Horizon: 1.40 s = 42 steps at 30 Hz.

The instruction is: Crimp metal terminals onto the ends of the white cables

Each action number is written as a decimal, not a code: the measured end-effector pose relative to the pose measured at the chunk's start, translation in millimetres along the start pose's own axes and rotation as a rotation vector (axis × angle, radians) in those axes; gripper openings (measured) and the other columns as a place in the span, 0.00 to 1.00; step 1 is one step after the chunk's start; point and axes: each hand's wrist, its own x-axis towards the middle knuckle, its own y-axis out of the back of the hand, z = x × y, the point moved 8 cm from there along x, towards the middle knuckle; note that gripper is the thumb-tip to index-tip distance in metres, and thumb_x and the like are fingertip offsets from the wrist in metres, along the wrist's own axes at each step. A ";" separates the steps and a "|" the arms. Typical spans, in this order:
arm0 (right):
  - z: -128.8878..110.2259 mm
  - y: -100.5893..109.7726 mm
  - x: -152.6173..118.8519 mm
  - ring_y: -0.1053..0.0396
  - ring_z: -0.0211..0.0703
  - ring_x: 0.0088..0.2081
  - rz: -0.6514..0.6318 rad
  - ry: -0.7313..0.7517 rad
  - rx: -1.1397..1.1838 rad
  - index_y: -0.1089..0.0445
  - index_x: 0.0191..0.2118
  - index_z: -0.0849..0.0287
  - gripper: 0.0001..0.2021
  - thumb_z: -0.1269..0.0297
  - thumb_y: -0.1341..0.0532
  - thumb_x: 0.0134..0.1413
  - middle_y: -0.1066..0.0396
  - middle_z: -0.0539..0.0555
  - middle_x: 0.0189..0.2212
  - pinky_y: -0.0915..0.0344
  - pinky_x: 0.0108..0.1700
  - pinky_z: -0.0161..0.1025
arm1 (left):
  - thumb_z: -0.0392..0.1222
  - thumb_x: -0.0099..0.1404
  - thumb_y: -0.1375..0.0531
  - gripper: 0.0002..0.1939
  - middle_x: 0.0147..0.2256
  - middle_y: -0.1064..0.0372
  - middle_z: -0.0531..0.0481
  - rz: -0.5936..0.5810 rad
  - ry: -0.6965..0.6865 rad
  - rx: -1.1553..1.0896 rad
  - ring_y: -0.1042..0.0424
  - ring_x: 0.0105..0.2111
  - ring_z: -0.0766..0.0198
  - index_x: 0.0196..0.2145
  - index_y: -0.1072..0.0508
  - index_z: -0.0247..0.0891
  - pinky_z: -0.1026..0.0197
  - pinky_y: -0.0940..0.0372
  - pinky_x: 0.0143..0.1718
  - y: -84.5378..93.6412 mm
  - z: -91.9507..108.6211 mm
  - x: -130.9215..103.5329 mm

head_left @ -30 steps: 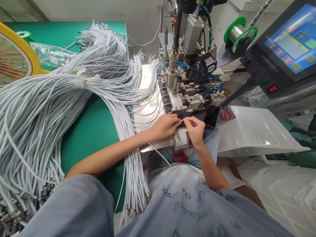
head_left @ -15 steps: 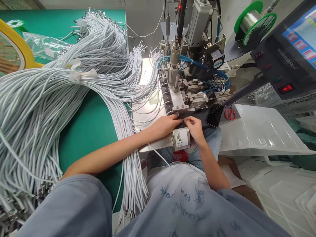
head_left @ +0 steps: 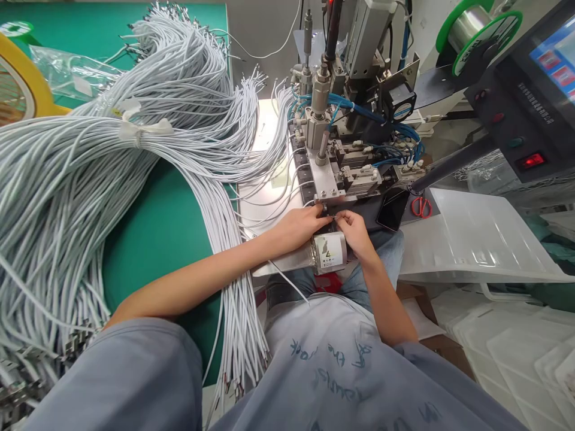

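My left hand (head_left: 306,225) lies at the front edge of the machine (head_left: 324,173), thumb and fingers closed; what they hold, if anything, is hidden. Just to its right, my right hand (head_left: 354,232) pinches a tiny metallic piece, too small to name. The fingertips of both hands almost meet. A single white cable (head_left: 287,279) runs from beneath my left forearm down to my lap. Below the hands sits a packet with a white label (head_left: 331,250). Several white cables reach into the machine's left side from the white board (head_left: 258,206).
Large bundles of white cables (head_left: 67,173) cover much of the green mat (head_left: 135,239), one tied with a white strip (head_left: 146,130). A phone (head_left: 392,209) and red scissors (head_left: 421,207) lie right of my hands. A wire spool (head_left: 471,30) and control panel (head_left: 530,114) stand beyond.
The head view has shifted slightly, so the machine and panel sit a little farther right. Both hands stay in nearly the same place, with only slight finger movement.
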 end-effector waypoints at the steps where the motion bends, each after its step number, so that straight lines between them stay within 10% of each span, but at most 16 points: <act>1: -0.3 0.5 -0.2 0.47 0.33 0.19 0.008 0.007 0.001 0.36 0.23 0.58 0.07 0.60 0.41 0.42 0.43 0.44 0.16 0.48 0.23 0.34 | 0.31 0.66 0.51 0.18 0.35 0.34 0.46 0.003 0.000 0.002 0.30 0.35 0.63 0.51 0.32 0.39 0.64 0.39 0.31 -0.2 -0.2 -0.2; 13: 1.0 -5.9 3.6 0.47 0.34 0.20 -0.083 0.032 -0.051 0.40 0.24 0.56 0.13 0.53 0.43 0.49 0.45 0.45 0.17 0.48 0.23 0.35 | 0.31 0.67 0.51 0.16 0.38 0.33 0.43 -0.043 0.009 0.083 0.30 0.38 0.60 0.50 0.31 0.36 0.62 0.41 0.29 0.8 4.1 -0.6; 19: 1.9 -6.3 9.3 0.50 0.34 0.21 -0.111 0.084 -0.177 0.44 0.22 0.56 0.14 0.53 0.46 0.51 0.49 0.44 0.17 0.50 0.25 0.35 | 0.27 0.62 0.46 0.09 0.30 0.32 0.43 -0.166 0.146 0.196 0.30 0.33 0.57 0.29 0.27 0.31 0.60 0.44 0.26 8.5 5.1 -10.7; 26: -46.7 24.2 -55.2 0.44 0.36 0.24 0.339 0.314 -0.386 0.39 0.27 0.58 0.11 0.61 0.50 0.58 0.41 0.47 0.21 0.46 0.29 0.34 | 0.25 0.63 0.51 0.12 0.34 0.32 0.39 -0.222 0.313 0.199 0.28 0.33 0.55 0.38 0.29 0.28 0.61 0.46 0.24 13.6 -5.5 -14.9; 31: -12.6 -54.5 -115.9 0.34 0.40 0.26 -0.236 0.099 -0.656 0.30 0.32 0.58 0.08 0.61 0.43 0.54 0.29 0.51 0.24 0.42 0.31 0.35 | 0.25 0.62 0.52 0.15 0.34 0.31 0.37 -0.152 0.413 0.206 0.28 0.32 0.53 0.44 0.32 0.26 0.60 0.45 0.24 14.2 -11.9 -16.1; 35: 10.4 -94.8 -139.3 0.30 0.42 0.32 -0.577 0.043 -0.665 0.29 0.37 0.58 0.10 0.69 0.48 0.56 0.24 0.54 0.31 0.40 0.35 0.35 | 0.33 0.66 0.51 0.11 0.32 0.31 0.42 -0.046 0.161 0.014 0.29 0.32 0.57 0.36 0.29 0.30 0.60 0.42 0.28 19.5 21.6 -11.0; 42: -30.5 -19.1 -94.2 0.31 0.42 0.28 -0.161 0.094 -0.293 0.29 0.26 0.60 0.08 0.64 0.41 0.50 0.28 0.52 0.24 0.37 0.32 0.37 | 0.42 0.70 0.52 0.15 0.35 0.32 0.45 0.035 -0.093 -0.576 0.32 0.34 0.65 0.43 0.30 0.31 0.65 0.39 0.34 32.0 53.0 -14.9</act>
